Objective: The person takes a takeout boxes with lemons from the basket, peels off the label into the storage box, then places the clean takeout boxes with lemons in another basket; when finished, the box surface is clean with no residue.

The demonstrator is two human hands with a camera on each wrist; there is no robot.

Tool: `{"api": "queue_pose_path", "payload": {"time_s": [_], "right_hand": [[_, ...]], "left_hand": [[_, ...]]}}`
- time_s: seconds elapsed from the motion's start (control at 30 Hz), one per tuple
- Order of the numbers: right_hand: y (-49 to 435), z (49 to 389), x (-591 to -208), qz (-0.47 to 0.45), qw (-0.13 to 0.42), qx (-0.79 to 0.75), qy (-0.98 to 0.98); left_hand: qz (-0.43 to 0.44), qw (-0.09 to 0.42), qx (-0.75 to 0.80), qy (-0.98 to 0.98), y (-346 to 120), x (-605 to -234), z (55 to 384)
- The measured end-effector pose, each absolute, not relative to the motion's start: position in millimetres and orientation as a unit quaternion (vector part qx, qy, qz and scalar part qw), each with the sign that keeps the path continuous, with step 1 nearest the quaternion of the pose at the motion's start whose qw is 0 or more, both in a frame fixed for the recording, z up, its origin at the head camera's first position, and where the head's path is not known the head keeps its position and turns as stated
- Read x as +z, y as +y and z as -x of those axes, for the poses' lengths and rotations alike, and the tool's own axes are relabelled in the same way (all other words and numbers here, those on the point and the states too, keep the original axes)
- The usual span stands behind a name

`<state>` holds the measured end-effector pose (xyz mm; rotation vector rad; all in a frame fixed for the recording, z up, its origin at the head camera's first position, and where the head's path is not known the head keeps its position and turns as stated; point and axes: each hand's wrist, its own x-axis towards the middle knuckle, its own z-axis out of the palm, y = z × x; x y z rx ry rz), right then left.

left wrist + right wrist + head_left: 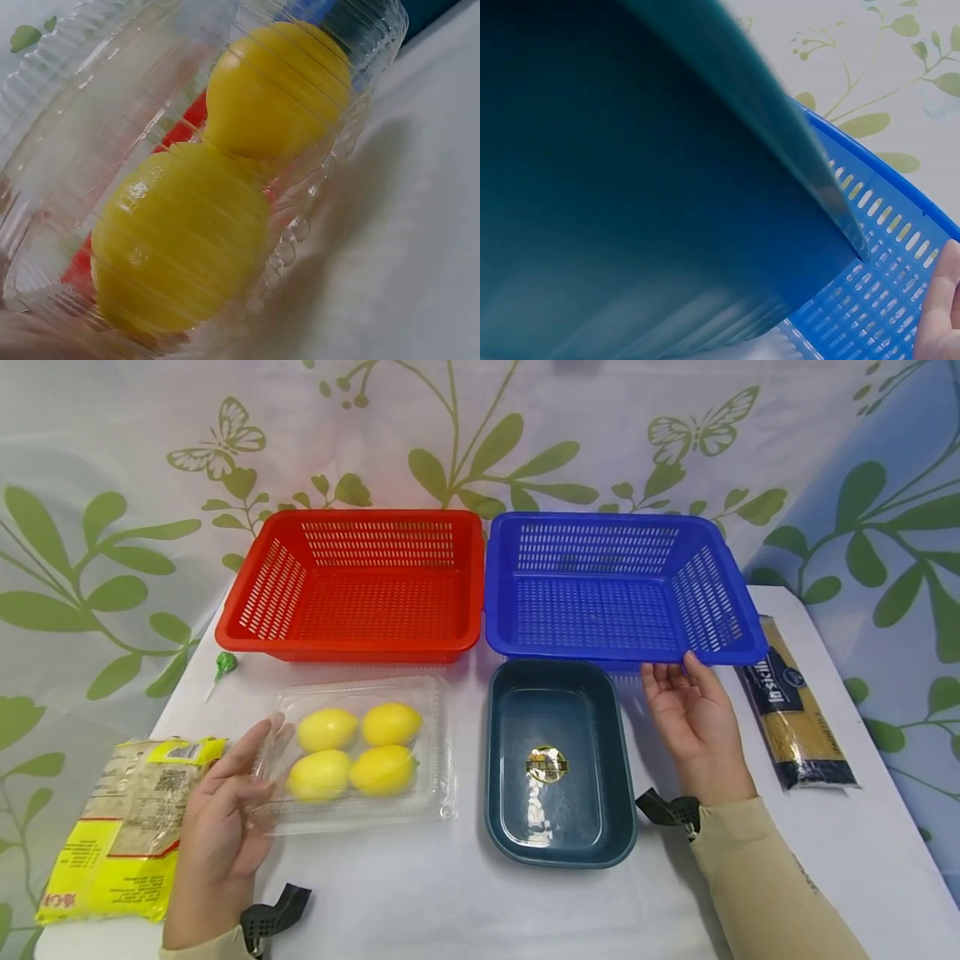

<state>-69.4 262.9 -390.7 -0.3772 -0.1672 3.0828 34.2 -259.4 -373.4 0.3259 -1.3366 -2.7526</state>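
Note:
My left hand [225,818] grips the left end of a clear plastic clamshell box [431,760], with several yellow lemons [328,729] inside it. Seen close in the left wrist view, two lemons [180,240] show through the ribbed plastic wall. At the front rim of the blue perforated basket [600,656], my right hand [697,718] pinches the edge near its right corner, thumb over the rim and fingers below. Just left of that hand stands a dark teal rectangular dish [555,827] with a shiny sticker; its side fills much of the right wrist view.
A red perforated basket [375,647] sits beside the blue one at the back. Left are a green-wrapped lollipop [226,663] and a yellow printed bag [123,860]. A packet of pasta [798,710] lies on the right of the white table [420,893].

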Motion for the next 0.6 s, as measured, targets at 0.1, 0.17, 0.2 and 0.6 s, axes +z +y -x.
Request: {"api": "queue_pose_path", "payload": {"time_s": [0.1,0.17,0.2,0.6], "right_hand": [[263,69,-392,0.119,0.014,0.991,-0.05],[263,69,-393,0.119,0.012,0.992,-0.045],[263,69,-393,0.118,0.011,0.992,-0.043],[263,70,-392,0.122,0.013,0.991,-0.05]], "left_hand": [[-0.097,0.039,-0.903,-0.418,-261,-367,-38],[-0.084,0.05,-0.904,-0.416,-260,-361,-40],[-0.078,0.055,-0.904,-0.417,-261,-357,-41],[-0.03,0.076,-0.908,-0.41,-255,-308,-14]]}}
